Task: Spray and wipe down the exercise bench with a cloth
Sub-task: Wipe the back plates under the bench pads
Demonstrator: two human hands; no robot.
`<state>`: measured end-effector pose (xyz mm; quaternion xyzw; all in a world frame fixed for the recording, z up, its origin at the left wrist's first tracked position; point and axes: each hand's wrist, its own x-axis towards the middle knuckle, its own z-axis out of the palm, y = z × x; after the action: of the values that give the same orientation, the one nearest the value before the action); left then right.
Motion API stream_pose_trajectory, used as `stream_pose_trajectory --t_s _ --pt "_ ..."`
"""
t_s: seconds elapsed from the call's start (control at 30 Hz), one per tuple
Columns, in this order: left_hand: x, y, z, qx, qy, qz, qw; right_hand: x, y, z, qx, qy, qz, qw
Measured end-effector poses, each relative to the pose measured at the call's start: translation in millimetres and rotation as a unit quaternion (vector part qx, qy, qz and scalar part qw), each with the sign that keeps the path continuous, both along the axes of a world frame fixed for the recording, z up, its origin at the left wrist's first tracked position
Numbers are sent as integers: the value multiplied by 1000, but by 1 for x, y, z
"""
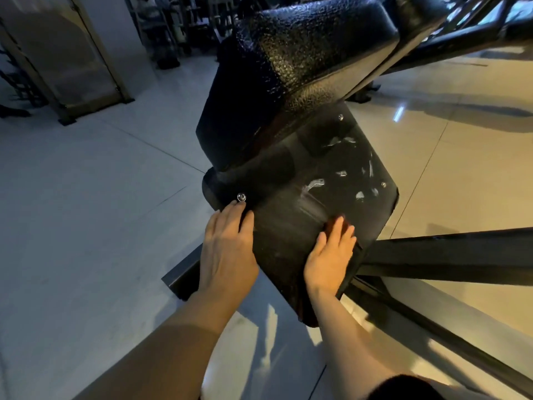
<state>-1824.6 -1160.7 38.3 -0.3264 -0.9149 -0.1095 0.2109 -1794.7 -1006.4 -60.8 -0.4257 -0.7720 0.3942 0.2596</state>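
The black exercise bench fills the middle of the view, with its seat pad (291,226) nearest me and the textured back pad (288,67) rising behind it. Pale wet smears (317,183) streak the seat's far right part. My left hand (227,249) rests flat on the seat's left edge, fingertips just below a metal bolt (241,197). Over on the seat's right side, my right hand (328,261) presses flat with straight fingers on what looks like a dark cloth (355,251). Only the cloth's edge shows beside the hand. No spray bottle is in view.
Black steel frame bars (447,255) run out to the right from under the seat. A base bar (178,278) lies on the floor below my left hand. Glossy tiled floor (86,226) surrounds the bench. Gym racks and a framed panel (72,53) stand at the back left.
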Motion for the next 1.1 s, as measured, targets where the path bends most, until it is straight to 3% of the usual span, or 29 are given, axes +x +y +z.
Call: stream_pose_trajectory --t_s 0.07,0.13,0.27,0.33,0.43,0.53,0.63,0.7,0.8,0.87,1.0,1.1 --pt "1 2 -1 -9 2 -6 1000 -2 -4 3 -67 2 -47 997" --pt "-2 7 -3 -8 12 -9 1000 -19 -21 25 -52 30 -26 998" --pt "-8 16 4 -51 -4 15 999 -52 -56 72 85 130 220 963" --pt "-9 14 5 -21 2 27 999 -51 -47 72 136 129 264 946" --pt "-4 15 -3 -6 5 2 1000 -29 -21 40 149 89 194 966" --pt "-7 24 -6 -5 29 -14 999 -8 2 7 68 9 70 995" --pt "-8 32 -5 2 50 -30 998 -16 -4 17 -41 39 -19 998" --pt "-10 37 -7 3 45 -38 998 -33 -20 42 -32 88 17 995" --pt "-15 41 -10 8 43 -42 998 -51 -33 65 70 148 179 970" --pt "-20 40 -9 17 56 -28 998 -52 -21 60 124 151 232 953" --pt "-22 44 -8 -10 56 -30 998 -35 18 23 128 119 144 974" --pt "-25 46 -4 -25 44 -42 998 -24 28 10 -1 73 -11 997"
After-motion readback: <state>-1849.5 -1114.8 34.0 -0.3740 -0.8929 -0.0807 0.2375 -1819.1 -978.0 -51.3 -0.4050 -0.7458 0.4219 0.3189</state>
